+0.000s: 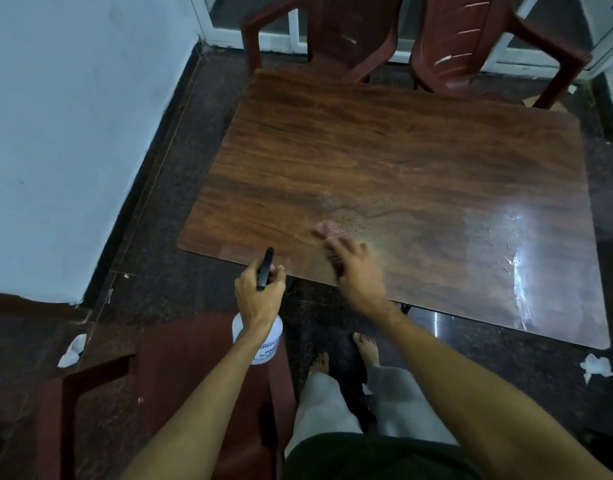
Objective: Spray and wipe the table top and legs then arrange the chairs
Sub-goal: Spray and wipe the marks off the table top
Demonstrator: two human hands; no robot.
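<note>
Since the desk (384, 150) shines wet only well to the right of the right hand (358, 275), I'd judge the wipe should run in long, overlapping strokes into the duller stretch ahead and left of it. Chairs (332, 36) stand beyond. The left hand (258, 299) grips the spray bottle (267, 341) by its neck, just off the near edge. The right hand, blurred, lies flat, fingers stretched over a pinkish cloth (327, 229) on the top.

Your table top (384, 150) is reddish-brown with dark wood-grain streaks. The chair at twelve (332, 32), chair at one (471, 46) and chair at seven (180, 375) are maroon. Your spray bottle (268, 341) is white, black-headed. The floor (166, 202) is dark and speckled.
</note>
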